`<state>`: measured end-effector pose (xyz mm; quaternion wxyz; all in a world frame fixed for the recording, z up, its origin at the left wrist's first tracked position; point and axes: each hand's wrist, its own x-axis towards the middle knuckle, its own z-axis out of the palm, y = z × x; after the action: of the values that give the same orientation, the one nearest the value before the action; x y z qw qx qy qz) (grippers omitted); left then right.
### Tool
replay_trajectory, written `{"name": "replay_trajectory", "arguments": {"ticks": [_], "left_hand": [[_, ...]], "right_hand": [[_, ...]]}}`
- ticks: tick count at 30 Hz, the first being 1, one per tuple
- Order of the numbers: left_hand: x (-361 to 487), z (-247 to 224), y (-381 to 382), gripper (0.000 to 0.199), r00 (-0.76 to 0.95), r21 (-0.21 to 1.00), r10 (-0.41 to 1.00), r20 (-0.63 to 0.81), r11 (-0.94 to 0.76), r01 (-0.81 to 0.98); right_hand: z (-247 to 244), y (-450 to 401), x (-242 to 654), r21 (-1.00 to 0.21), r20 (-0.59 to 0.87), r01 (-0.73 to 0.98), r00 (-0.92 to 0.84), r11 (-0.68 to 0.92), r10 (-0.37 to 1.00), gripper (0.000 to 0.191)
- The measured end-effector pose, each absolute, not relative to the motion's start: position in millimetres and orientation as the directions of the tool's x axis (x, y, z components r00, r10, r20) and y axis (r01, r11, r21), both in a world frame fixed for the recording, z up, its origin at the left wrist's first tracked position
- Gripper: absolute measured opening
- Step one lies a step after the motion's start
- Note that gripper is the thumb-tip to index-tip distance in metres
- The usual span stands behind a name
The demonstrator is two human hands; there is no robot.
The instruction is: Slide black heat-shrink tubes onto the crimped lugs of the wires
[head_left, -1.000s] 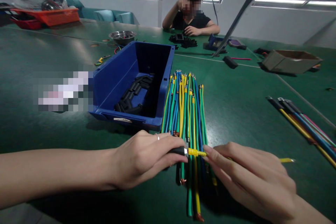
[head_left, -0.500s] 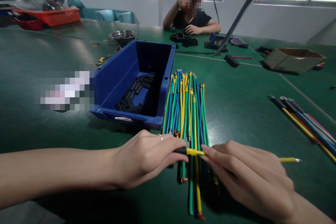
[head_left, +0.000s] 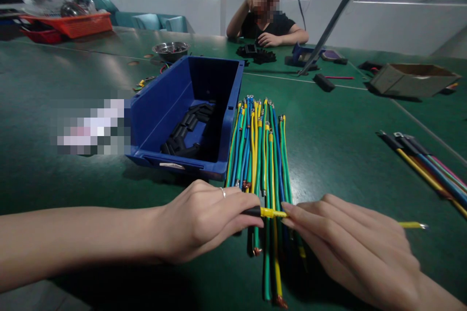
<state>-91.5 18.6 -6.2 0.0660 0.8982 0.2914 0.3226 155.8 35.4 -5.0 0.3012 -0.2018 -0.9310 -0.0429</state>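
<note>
My left hand [head_left: 211, 221] pinches a short black sleeve [head_left: 252, 211] at the left end of a yellow cable [head_left: 273, 213]. A yellow collar shows just outside the sleeve's mouth; how deep the cable sits inside is hidden by my fingers. My right hand [head_left: 350, 240] is closed on the same cable, whose bare metal end sticks out to the right of the hand. Below both hands lies a bundle of green, blue and yellow cables [head_left: 258, 155] with metal lugs at their far ends and frayed copper at some near ends.
Left of the bundle stands a blue bin [head_left: 228, 153] with several black sleeves [head_left: 178, 133] inside. Sleeved cables [head_left: 430, 170] lie at the right. Farther off are a metal bowl [head_left: 171, 49], a cardboard box [head_left: 416, 80], a slanted pole [head_left: 339, 14] and a seated person [head_left: 272, 24].
My right hand has shifted slightly to the right, and the cable's bare end with it. My left hand has hardly moved and keeps its pinch on the sleeve.
</note>
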Motion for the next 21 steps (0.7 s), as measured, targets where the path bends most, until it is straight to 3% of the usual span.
{"name": "replay_trajectory", "arguments": {"ticks": [14,21], "left_hand": [[-93.5,-7.8,19.7,0.018,0.653,0.32,0.561,0.509,-0.827,0.461],[-93.3,-5.1,19.8,0.02,0.653,0.321,0.567,0.502,-0.823,0.468]], "right_hand": [[-4.3,33.9,153.7,-0.035,0.592,0.389,-0.734,0.921,0.332,0.015],[-9.1,32.6,161.3,-0.033,0.576,0.373,-0.751,0.927,0.323,0.029]]}}
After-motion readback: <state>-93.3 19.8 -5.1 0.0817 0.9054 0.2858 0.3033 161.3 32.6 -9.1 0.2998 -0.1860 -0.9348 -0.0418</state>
